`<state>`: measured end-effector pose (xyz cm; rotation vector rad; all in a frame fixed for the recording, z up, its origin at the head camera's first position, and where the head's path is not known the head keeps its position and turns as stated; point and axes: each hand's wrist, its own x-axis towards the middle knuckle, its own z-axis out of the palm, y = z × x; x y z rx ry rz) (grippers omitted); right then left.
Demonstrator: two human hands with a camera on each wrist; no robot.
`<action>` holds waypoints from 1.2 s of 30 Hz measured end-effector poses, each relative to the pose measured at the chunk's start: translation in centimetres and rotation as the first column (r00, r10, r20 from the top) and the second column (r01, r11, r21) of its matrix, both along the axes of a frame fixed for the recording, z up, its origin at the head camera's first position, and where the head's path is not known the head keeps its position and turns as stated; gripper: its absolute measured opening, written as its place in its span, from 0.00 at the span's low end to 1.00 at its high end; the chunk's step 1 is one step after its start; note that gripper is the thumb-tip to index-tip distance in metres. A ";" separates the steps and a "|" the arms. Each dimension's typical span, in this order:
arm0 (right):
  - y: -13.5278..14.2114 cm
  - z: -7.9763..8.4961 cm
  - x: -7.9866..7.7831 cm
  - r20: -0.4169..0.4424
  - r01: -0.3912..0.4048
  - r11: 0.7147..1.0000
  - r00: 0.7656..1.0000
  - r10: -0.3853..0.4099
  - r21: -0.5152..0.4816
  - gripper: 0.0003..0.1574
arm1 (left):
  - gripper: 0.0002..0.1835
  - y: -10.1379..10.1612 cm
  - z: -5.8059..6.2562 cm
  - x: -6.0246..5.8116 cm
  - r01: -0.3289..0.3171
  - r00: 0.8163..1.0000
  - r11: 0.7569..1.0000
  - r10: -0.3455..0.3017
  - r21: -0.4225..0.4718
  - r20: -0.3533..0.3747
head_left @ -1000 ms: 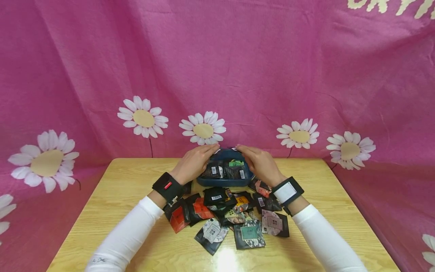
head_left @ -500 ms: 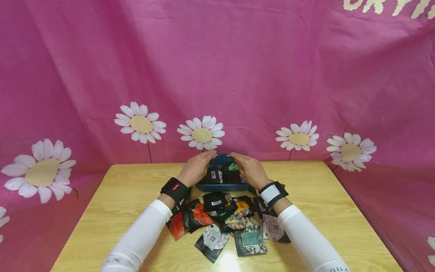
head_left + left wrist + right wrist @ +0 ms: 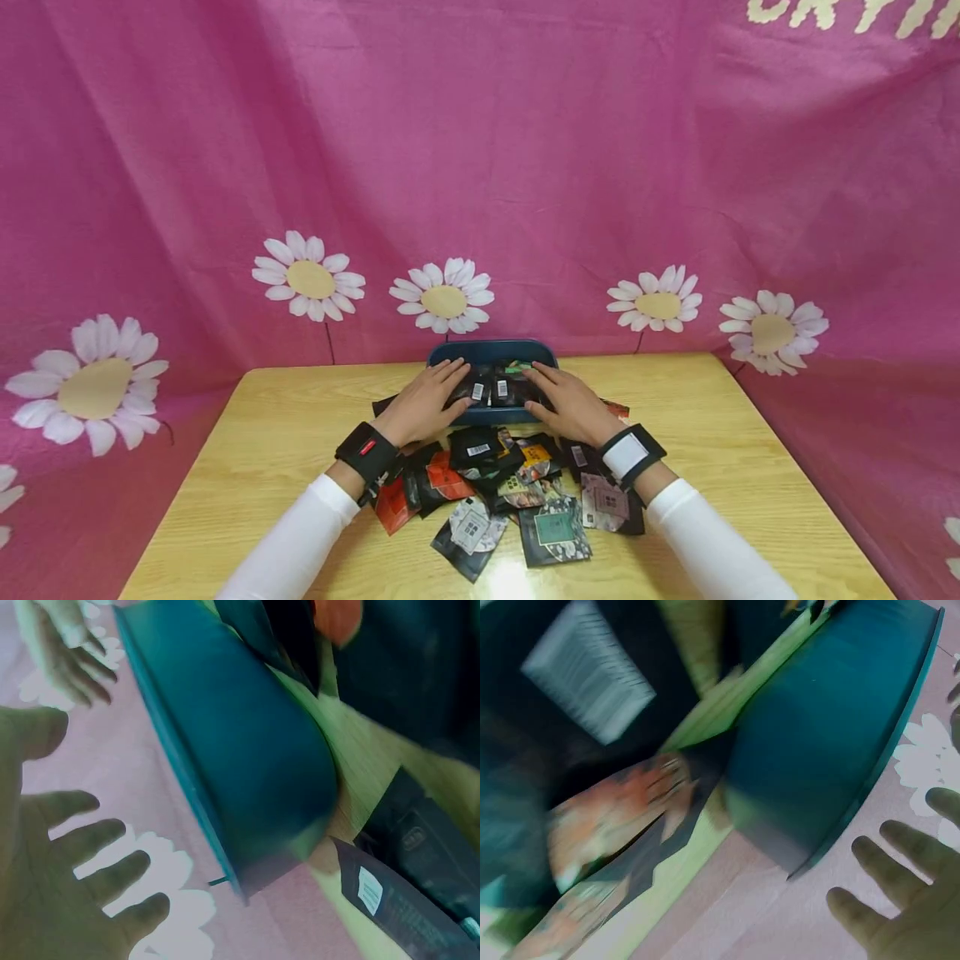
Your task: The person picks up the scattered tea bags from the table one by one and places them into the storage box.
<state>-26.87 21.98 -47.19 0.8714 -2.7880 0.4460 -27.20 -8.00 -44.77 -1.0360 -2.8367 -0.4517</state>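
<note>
A dark blue box (image 3: 491,416) stands near the back of the table, with several black sachets (image 3: 512,392) inside. My left hand (image 3: 423,403) hovers over its left side, fingers straight and spread. Over the right side is my right hand (image 3: 573,407), its fingers likewise spread. In the left wrist view, the left hand (image 3: 67,877) is apart from the box wall (image 3: 232,727) and holds nothing. The right wrist view has the right hand (image 3: 915,900) beyond the box rim, also holding nothing. The fingers partly hide the box's ends.
Several flat sachets lie in a loose pile in front of the box: a green-labelled sachet (image 3: 555,532), a grey-labelled one (image 3: 470,533), a red one (image 3: 395,502) and a pink one (image 3: 606,502). A pink daisy-print cloth (image 3: 540,208) hangs behind the wooden table (image 3: 247,467).
My hands have drawn back from the far rim of the box and moved apart, and their fingers have spread. The black sachets and more of the box rim now show between them.
</note>
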 end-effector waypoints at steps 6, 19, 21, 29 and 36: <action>2.3 -0.7 3.7 -0.078 -0.012 0.999 0.997 0.015 0.036 0.40 | 0.35 -2.4 0.0 4.5 0.005 0.998 1.000 -0.003 0.025 -0.068; 1.5 -1.3 11.5 0.051 -0.151 0.986 0.988 0.148 0.064 0.47 | 0.41 -5.1 -3.2 10.4 0.062 0.985 0.998 -0.060 -0.004 0.159; 1.1 -1.6 12.1 0.099 -0.187 0.979 0.979 0.178 0.087 0.50 | 0.43 -5.2 -3.9 10.4 0.062 0.978 0.998 -0.056 -0.024 0.199; 0.4 -3.0 13.5 0.294 -0.254 0.950 0.936 0.194 0.182 0.59 | 0.38 -4.9 -5.7 10.5 0.061 0.979 0.995 -0.045 -0.079 0.197; 0.4 -3.2 13.6 0.254 -0.249 0.947 0.947 0.195 0.202 0.49 | 0.30 -3.9 -5.5 10.2 0.002 0.992 0.996 0.009 -0.085 0.126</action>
